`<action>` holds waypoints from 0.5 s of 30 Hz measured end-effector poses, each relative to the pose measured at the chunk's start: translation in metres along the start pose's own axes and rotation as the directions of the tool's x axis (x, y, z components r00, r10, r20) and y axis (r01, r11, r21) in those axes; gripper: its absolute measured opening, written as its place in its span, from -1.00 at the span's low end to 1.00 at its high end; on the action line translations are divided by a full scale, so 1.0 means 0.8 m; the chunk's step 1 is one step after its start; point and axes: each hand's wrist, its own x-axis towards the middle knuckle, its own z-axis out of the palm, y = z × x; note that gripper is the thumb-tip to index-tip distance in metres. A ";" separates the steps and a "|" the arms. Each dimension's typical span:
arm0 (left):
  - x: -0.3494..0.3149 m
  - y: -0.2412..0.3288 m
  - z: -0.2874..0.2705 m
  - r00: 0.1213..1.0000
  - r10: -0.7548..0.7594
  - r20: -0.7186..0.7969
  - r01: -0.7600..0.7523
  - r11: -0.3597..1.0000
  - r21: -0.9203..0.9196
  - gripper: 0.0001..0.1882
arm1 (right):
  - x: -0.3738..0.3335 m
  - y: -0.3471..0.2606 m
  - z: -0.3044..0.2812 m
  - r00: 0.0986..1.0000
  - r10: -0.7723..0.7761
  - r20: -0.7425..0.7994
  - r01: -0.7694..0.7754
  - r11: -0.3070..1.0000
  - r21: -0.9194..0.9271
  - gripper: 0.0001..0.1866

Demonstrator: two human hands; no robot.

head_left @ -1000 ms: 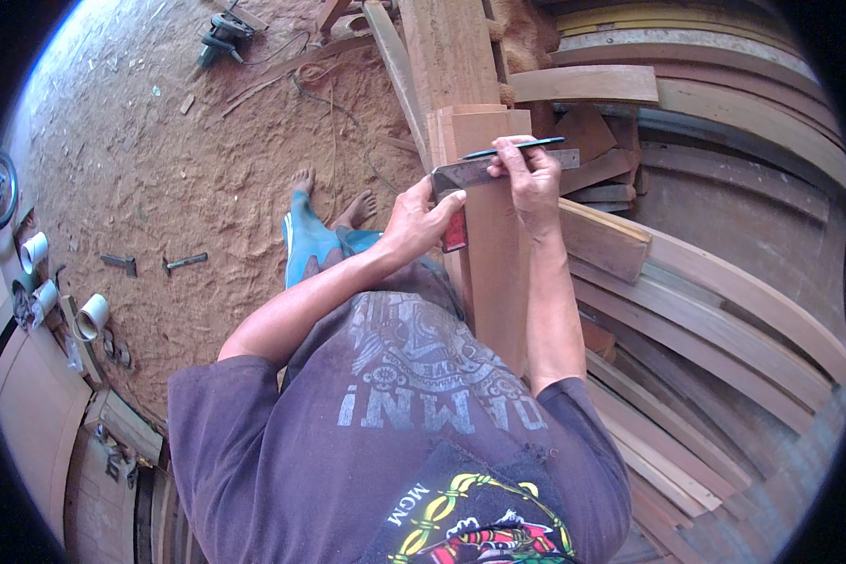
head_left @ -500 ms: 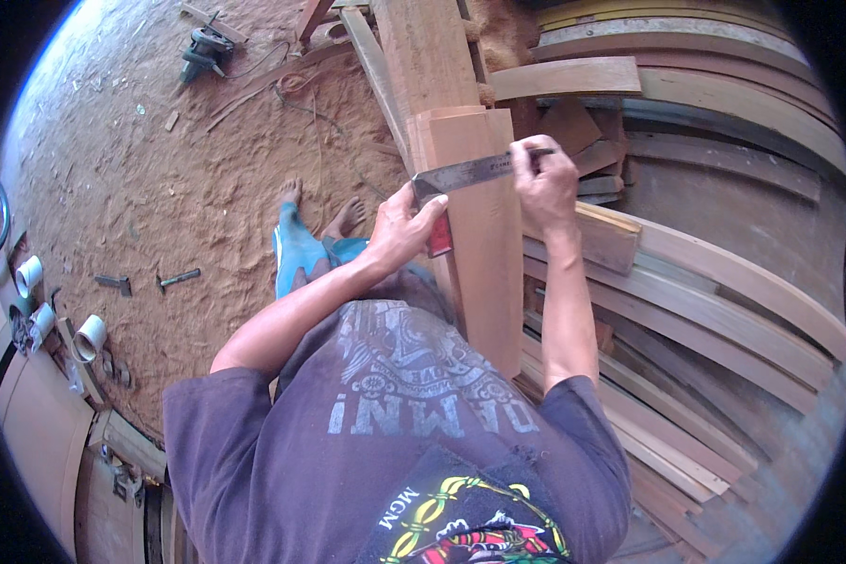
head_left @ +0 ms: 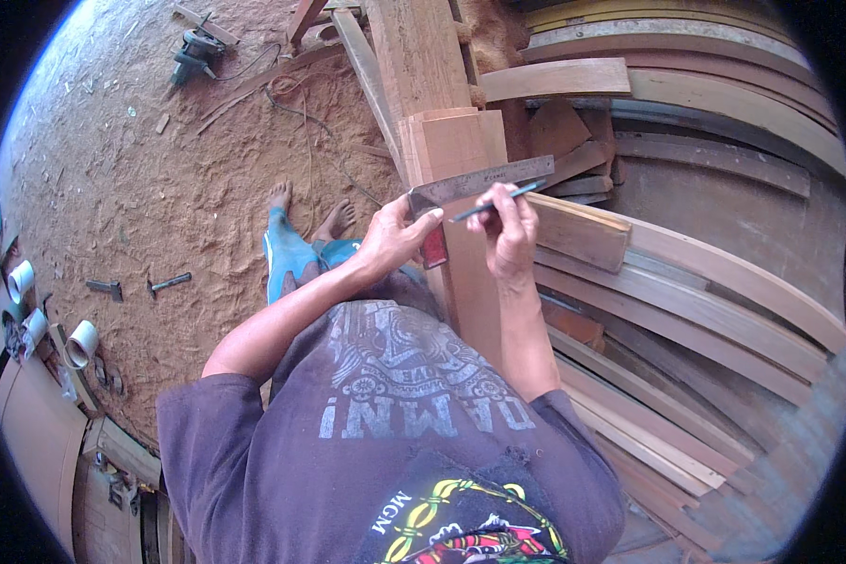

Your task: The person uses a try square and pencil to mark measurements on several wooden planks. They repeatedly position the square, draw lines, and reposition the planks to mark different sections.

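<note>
We see the left hand (head_left: pixel 397 235) clamping a try square (head_left: pixel 479 180) across the wooden board (head_left: pixel 475 282); the right hand (head_left: pixel 509 235), apart, pinches a pencil (head_left: pixel 528 188) above it. The square is set; any drawn line we cannot discern.

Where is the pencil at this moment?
In the head view, the pencil is a little right of centre, in the person's right hand, close to the metal square and partly over the wooden board.
</note>
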 end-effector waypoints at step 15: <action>-0.006 0.008 0.010 0.990 0.088 -0.107 -0.081 0.994 0.068 -0.63 | -0.022 0.053 -0.056 0.967 0.168 -0.191 -0.103 0.945 0.311 -0.70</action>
